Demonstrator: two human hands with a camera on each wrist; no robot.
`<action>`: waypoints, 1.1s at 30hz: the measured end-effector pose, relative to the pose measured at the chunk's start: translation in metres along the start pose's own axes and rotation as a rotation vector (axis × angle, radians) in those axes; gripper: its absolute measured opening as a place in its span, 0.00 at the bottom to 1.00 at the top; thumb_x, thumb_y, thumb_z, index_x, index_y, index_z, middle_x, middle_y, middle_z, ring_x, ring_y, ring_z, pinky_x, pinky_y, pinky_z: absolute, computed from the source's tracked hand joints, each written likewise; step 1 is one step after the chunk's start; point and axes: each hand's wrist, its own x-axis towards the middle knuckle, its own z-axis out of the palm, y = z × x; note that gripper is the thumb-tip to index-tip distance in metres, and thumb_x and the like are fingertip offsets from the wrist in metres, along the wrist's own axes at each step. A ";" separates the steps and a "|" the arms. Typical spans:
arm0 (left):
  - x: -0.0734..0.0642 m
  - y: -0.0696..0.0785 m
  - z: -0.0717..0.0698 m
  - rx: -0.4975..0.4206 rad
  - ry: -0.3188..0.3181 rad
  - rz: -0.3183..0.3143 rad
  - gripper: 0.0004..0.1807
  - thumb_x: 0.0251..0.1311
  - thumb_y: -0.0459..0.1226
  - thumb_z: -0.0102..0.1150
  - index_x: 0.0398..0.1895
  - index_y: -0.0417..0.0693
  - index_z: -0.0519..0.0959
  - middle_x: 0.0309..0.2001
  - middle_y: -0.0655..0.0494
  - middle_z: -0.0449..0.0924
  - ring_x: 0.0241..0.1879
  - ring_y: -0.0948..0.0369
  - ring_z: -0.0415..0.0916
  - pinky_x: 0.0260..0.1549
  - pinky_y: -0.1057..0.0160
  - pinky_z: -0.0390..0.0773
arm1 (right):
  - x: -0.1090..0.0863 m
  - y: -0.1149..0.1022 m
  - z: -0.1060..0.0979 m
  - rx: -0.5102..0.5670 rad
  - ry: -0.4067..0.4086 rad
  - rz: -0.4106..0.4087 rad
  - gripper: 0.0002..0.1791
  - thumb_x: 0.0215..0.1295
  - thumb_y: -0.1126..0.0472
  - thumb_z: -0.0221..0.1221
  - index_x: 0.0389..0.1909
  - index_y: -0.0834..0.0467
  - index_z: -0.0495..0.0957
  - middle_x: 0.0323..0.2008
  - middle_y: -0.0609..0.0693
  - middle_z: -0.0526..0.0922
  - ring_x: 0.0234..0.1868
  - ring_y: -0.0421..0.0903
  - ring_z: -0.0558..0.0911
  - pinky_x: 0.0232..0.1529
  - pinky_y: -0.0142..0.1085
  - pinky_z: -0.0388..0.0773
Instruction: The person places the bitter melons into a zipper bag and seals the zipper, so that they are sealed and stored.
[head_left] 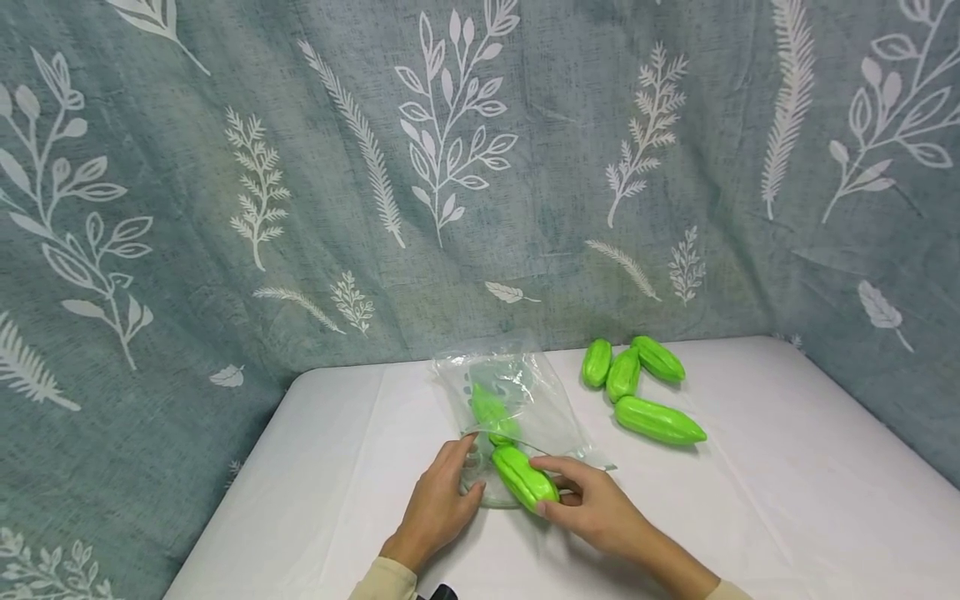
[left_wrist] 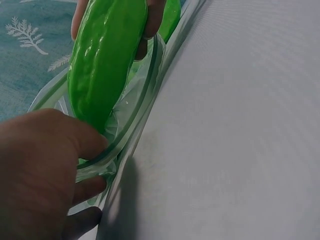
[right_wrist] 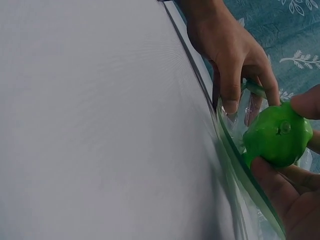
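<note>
Fingers of the right hand (head_left: 592,504) grip 1 green gourd (head_left: 523,477) at the mouth of a clear bag (head_left: 536,383), whose rim the left hand (head_left: 441,504) holds, with 1 inner gourd (head_left: 490,410) beyond and 4 loose gourds (head_left: 660,421) on the white table (head_left: 360,475).

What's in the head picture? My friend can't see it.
A right hand holds a green vegetable at the mouth of a clear bag; a left hand touches the bag. Another lies inside; four more lie on a table.
</note>
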 end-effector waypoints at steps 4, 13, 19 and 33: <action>0.000 -0.001 0.001 -0.005 0.010 0.017 0.40 0.55 0.36 0.70 0.73 0.49 0.66 0.57 0.56 0.76 0.54 0.59 0.79 0.52 0.56 0.80 | 0.002 0.001 0.001 -0.015 0.008 -0.004 0.29 0.62 0.58 0.69 0.64 0.58 0.76 0.62 0.62 0.75 0.57 0.55 0.80 0.50 0.35 0.81; 0.001 -0.002 0.000 -0.006 0.023 0.030 0.41 0.53 0.35 0.71 0.72 0.49 0.66 0.56 0.57 0.77 0.53 0.59 0.79 0.51 0.56 0.80 | 0.011 0.001 0.002 -0.043 -0.018 -0.055 0.29 0.62 0.58 0.69 0.64 0.59 0.76 0.62 0.60 0.76 0.55 0.55 0.81 0.49 0.34 0.82; 0.001 -0.001 -0.001 -0.010 0.020 0.031 0.41 0.53 0.34 0.71 0.72 0.50 0.67 0.55 0.58 0.78 0.54 0.59 0.79 0.52 0.56 0.80 | 0.014 0.005 0.004 -0.043 -0.030 -0.109 0.29 0.64 0.60 0.67 0.65 0.65 0.74 0.64 0.65 0.73 0.56 0.59 0.80 0.49 0.35 0.82; 0.000 -0.003 0.000 -0.020 0.027 0.052 0.40 0.54 0.35 0.71 0.72 0.50 0.67 0.55 0.59 0.78 0.54 0.60 0.79 0.52 0.58 0.80 | 0.012 0.008 0.009 -0.058 0.016 -0.123 0.29 0.64 0.60 0.68 0.64 0.65 0.74 0.61 0.62 0.75 0.55 0.58 0.81 0.47 0.33 0.82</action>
